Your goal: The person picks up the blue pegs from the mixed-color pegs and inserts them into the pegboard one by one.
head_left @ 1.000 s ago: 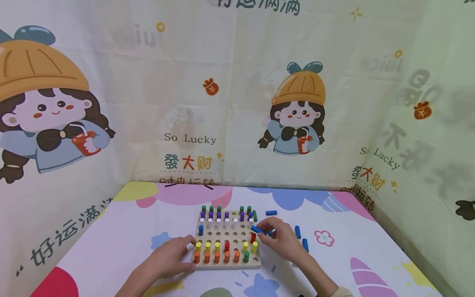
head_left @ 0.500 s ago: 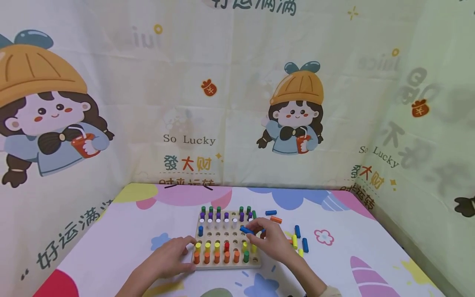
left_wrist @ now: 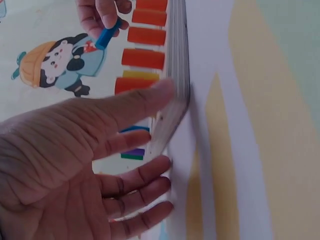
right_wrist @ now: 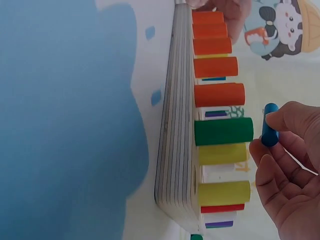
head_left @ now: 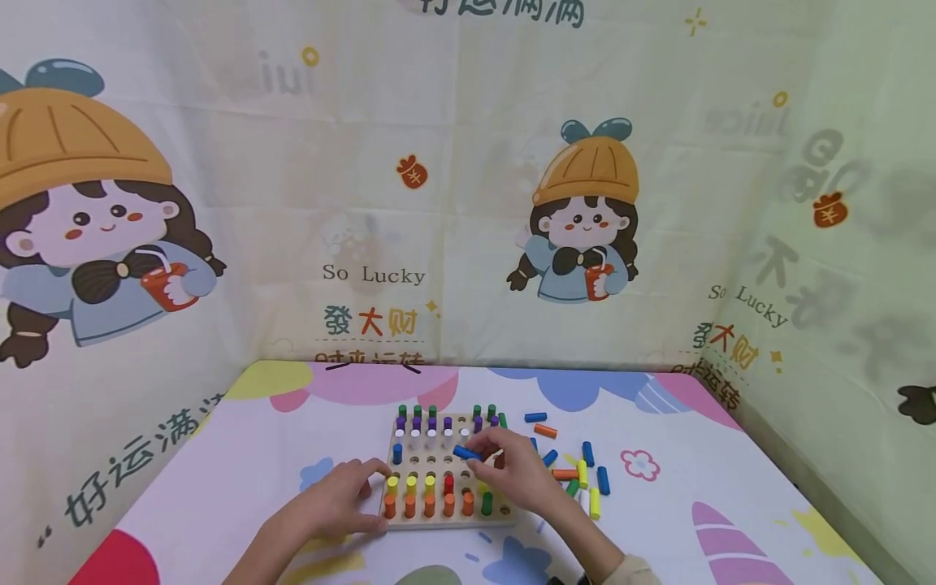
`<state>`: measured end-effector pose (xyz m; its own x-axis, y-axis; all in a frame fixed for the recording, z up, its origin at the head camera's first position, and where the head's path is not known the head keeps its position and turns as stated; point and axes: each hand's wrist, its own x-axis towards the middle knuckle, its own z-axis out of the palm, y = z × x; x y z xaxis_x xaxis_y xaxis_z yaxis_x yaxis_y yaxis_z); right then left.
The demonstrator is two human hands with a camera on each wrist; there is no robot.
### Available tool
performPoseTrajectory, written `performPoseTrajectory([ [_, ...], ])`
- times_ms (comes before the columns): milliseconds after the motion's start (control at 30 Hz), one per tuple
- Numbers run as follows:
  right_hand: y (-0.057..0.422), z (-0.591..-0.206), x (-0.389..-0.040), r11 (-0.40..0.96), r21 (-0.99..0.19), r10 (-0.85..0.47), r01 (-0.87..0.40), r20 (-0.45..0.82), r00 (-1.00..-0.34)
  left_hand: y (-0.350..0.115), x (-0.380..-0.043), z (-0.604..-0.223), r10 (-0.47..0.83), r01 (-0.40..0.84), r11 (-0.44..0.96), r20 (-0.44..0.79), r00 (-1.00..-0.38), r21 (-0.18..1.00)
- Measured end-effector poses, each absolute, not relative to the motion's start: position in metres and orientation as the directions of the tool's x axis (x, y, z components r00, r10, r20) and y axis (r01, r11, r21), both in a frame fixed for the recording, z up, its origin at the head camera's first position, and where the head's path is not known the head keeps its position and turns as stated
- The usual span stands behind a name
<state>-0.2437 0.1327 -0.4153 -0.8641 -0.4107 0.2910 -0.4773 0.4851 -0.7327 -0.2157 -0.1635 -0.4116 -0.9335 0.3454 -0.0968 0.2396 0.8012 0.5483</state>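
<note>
A wooden pegboard (head_left: 448, 526) stands on the table with rows of colored pegs upright in its holes. My left hand (head_left: 331, 497) rests at its left side, thumb at the near corner and index finger at the left edge; the other fingers extend loosely in the left wrist view. With thumb and fingers my right hand (head_left: 515, 467) pinches a blue peg (head_left: 465, 452), tilted above the board. A single blue peg (head_left: 397, 454) stands at the left end of a row whose other visible holes are bare. Part of the board's right side is hidden behind my right hand.
Right of the board several loose pegs lie on the table, among them a blue peg (head_left: 603, 480), an orange peg (head_left: 545, 431) and a yellow peg (head_left: 595, 504). A printed cloth (head_left: 468, 244) hangs behind the table.
My right hand has carried the blue peg leftward from the board's right edge to over its middle-right holes. Loose pegs behind that hand have come into sight. My left hand stays put.
</note>
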Motion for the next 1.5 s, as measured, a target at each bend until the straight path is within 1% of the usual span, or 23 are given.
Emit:
performPoseTrajectory([
  [167,0.126,-0.417,-0.244,0.473,-0.739,-0.430,-0.480,0.282,-0.858,-0.171,-0.219,-0.416,0.388,0.272,0.777,-0.091,-0.917,0.568],
  [333,0.121,-0.416,-0.245,0.470,-0.740,-0.445,-0.481,0.272,-0.853,-0.176,-0.222,-0.420,0.394,0.276,0.773,-0.092,-0.914,0.571],
  [467,0.115,-0.415,-0.248,0.483,-0.728,-0.455,-0.486,0.265,-0.850,-0.180,-0.226,-0.422,0.412,0.291,0.758,-0.083,-0.907,0.584],
  [633,0.107,-0.413,-0.253,0.512,-0.723,-0.461,-0.464,0.225,-0.858,-0.182,-0.229,-0.422,0.439,0.324,0.744,-0.062,-0.896,0.584],
  [767,0.101,-0.414,-0.255,0.532,-0.719,-0.466,-0.448,0.193,-0.864,-0.182,-0.231,-0.422,0.435,0.320,0.746,-0.064,-0.898,0.584],
  [967,0.093,-0.413,-0.258,0.533,-0.721,-0.473,-0.442,0.179,-0.863,-0.183,-0.234,-0.424,0.427,0.314,0.754,-0.067,-0.902,0.577],
  [1100,0.088,-0.409,-0.261,0.554,-0.697,-0.474,-0.455,0.185,-0.861,-0.184,-0.236,-0.424,0.435,0.318,0.752,-0.072,-0.898,0.577],
  [1333,0.076,-0.406,-0.267,0.618,-0.618,-0.486,-0.485,0.185,-0.854,-0.185,-0.237,-0.424,0.439,0.328,0.754,-0.065,-0.896,0.569],
  [1500,0.070,-0.409,-0.269,0.623,-0.617,-0.498,-0.480,0.160,-0.852,-0.185,-0.236,-0.424,0.435,0.320,0.760,-0.077,-0.897,0.566],
])
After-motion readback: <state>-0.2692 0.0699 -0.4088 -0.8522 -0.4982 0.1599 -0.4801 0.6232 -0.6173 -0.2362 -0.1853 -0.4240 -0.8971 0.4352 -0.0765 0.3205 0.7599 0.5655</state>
